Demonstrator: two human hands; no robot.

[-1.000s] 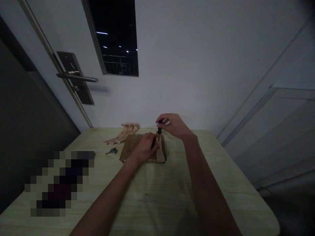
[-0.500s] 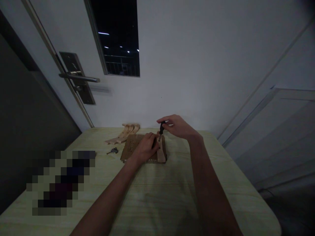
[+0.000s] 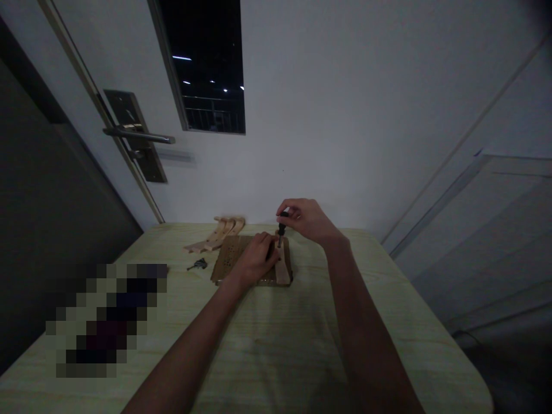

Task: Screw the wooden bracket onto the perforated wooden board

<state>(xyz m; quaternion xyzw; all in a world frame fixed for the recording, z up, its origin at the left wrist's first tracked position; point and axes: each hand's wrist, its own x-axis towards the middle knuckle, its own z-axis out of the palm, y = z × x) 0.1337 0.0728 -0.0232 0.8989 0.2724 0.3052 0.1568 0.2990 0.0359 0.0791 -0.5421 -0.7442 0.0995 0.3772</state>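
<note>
My right hand [image 3: 308, 218] grips a black-handled screwdriver [image 3: 282, 229] near its top, with the fingers closed round the handle. The shaft points down, and its tip meets a pale wooden piece [image 3: 282, 272] near a dark hole or screw head. That piece lies lengthwise on the right part of a brown cardboard slab [image 3: 228, 253]. Across the slab rests my left hand [image 3: 259, 256], its thumb and fingers closed about the wooden piece on either side of the screwdriver tip. Part of the piece is hidden beneath the left fingers.
Several similar curved wooden pieces [image 3: 226, 231] lie behind the slab on the left. A small heap of screws [image 3: 200, 264] sits nearby on the table [image 3: 267, 345]. A pixelated patch hides something at the table's left. Beyond stands a white door with a lever handle [image 3: 142, 137].
My right hand has turned slightly, its fingers curling more tightly round the screwdriver handle, and its forearm has shifted a little left. The left hand and wooden piece stay put.
</note>
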